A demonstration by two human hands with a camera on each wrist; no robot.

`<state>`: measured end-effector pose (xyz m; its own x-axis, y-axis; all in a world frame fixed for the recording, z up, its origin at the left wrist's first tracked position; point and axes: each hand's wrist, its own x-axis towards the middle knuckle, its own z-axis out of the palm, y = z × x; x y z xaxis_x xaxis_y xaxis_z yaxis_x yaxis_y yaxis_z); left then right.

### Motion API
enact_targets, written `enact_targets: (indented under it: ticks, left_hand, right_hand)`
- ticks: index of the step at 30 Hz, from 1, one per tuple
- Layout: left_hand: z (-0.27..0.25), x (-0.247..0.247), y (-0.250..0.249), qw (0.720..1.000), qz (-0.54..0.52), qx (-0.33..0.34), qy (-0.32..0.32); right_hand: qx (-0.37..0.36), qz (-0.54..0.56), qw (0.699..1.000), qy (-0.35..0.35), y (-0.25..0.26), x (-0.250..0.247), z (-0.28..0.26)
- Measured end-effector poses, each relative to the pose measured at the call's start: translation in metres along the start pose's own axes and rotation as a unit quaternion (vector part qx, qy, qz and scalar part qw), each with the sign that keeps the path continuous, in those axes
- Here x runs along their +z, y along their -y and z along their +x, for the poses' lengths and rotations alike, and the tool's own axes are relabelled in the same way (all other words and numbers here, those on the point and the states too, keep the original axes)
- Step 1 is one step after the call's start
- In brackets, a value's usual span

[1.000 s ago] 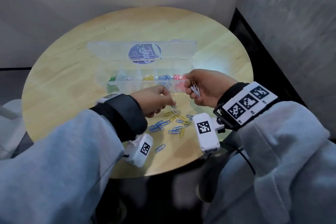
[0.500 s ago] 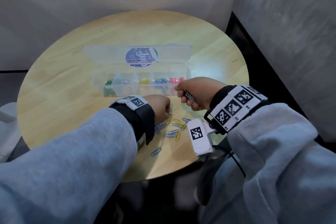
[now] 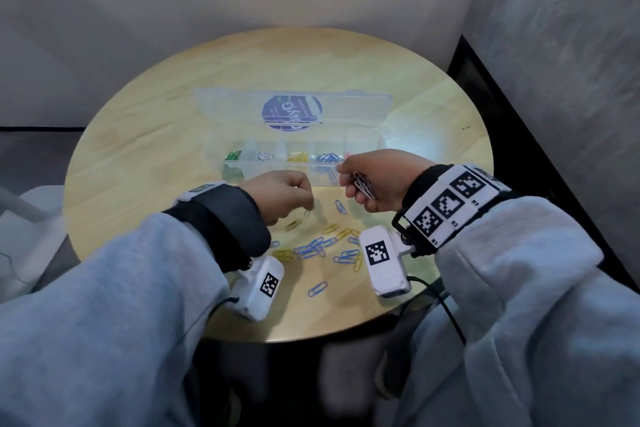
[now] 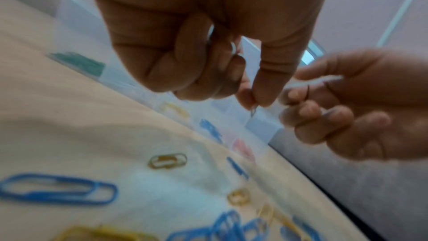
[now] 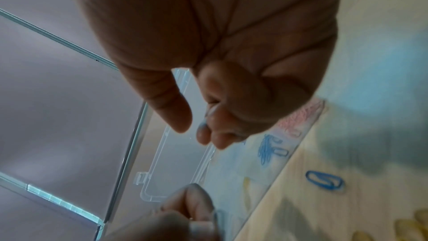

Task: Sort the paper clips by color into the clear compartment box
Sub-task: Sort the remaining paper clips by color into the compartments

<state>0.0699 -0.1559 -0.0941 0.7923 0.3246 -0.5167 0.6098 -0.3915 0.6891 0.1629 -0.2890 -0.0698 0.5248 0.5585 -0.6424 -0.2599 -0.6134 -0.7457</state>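
The clear compartment box point(image 3: 367, 137) lies open mid-table, holding green, white, yellow, blue and pink clips in separate cells. Just in front of it my left hand point(image 3: 307, 207) pinches one small silver paper clip point(image 4: 253, 112) between thumb and forefinger, a little above the table. My right hand point(image 3: 352, 184) is close to the right of it, fingers curled round a bunch of silver clips point(image 3: 363, 186). Loose blue and yellow clips point(image 3: 322, 246) are scattered on the table below both hands. In the right wrist view the curled fingers point(image 5: 231, 116) hide the bunch.
The box's open lid point(image 3: 235, 107), with a purple round label, lies flat behind the cells. The round wooden table point(image 3: 156, 156) stands in a wall corner, with a dark gap along its right. One blue clip point(image 3: 317, 289) lies apart near the front edge.
My left hand has come up off the loose pile with a single clip pinched. My right hand kept its bunch and shifted slightly left, nearer the left hand.
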Motion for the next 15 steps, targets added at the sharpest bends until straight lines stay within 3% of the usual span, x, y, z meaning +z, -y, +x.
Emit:
enact_targets:
  ticks: [4, 8, 12, 15]
  left_hand:
    - [-0.011, -0.027, 0.009, 0.98, -0.191, -0.039, -0.034]
    - [-0.019, -0.056, 0.02, 0.924, -0.367, -0.05, -0.094]
    - [-0.021, -0.077, 0.029, 0.878, -0.462, -0.049, -0.118]
    - [-0.016, -0.089, 0.034, 0.86, -0.495, -0.039, -0.119]
  right_hand:
    - [-0.012, 0.079, 0.995, 0.053, 0.006, 0.012, 0.005]
    - [-0.031, 0.233, 0.967, 0.102, 0.012, 0.027, 0.01]
    - [-0.046, 0.318, 0.942, 0.094, 0.02, 0.034, 0.017]
    - [-0.055, 0.372, 0.923, 0.085, 0.027, 0.037, 0.025]
